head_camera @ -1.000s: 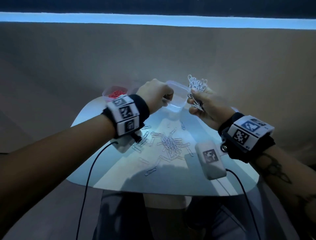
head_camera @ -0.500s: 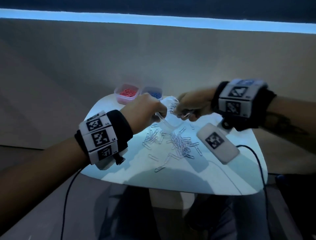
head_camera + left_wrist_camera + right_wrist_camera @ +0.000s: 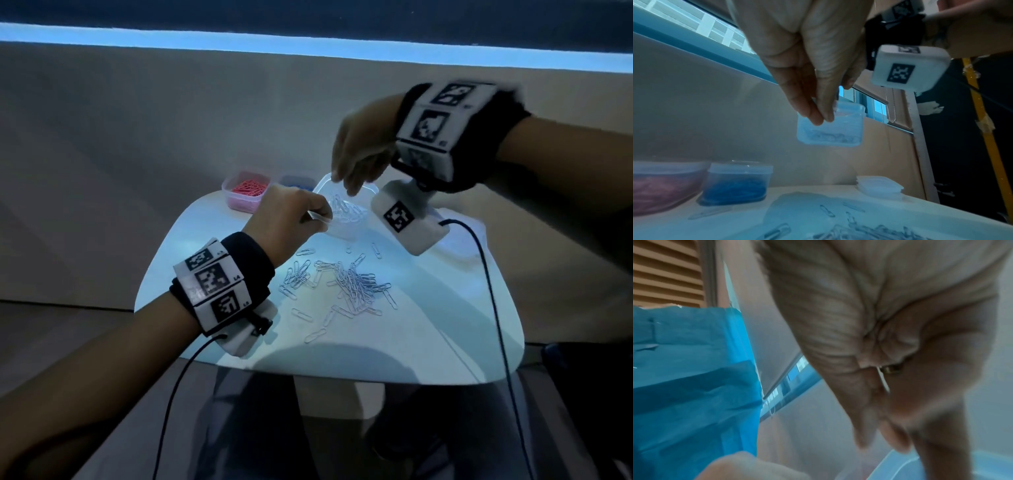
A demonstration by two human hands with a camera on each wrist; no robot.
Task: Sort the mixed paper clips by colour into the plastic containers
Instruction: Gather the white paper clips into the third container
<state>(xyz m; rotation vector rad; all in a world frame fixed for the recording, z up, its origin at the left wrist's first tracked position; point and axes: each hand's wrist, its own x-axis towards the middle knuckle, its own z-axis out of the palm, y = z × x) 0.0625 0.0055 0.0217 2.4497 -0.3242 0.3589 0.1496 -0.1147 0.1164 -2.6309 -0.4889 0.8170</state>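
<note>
My left hand pinches the near rim of a clear plastic container and holds it tilted above the white table. White paper clips lie inside it. In the left wrist view the thumb and fingers of that hand clamp the container in the air. My right hand hovers just above the container's opening, with its fingers pointing down, spread and holding nothing. A loose pile of white clips lies on the table in front of me.
A container of red clips and one of blue clips stand at the table's far left edge. A stack of clear lids sits at the far right. Blue plastic sheeting hangs beside the table. Cables trail from both wrists.
My right hand held a bunch of white clips, brought it to the container and let it go. Now it is lifted above the container with the clips lying inside.
</note>
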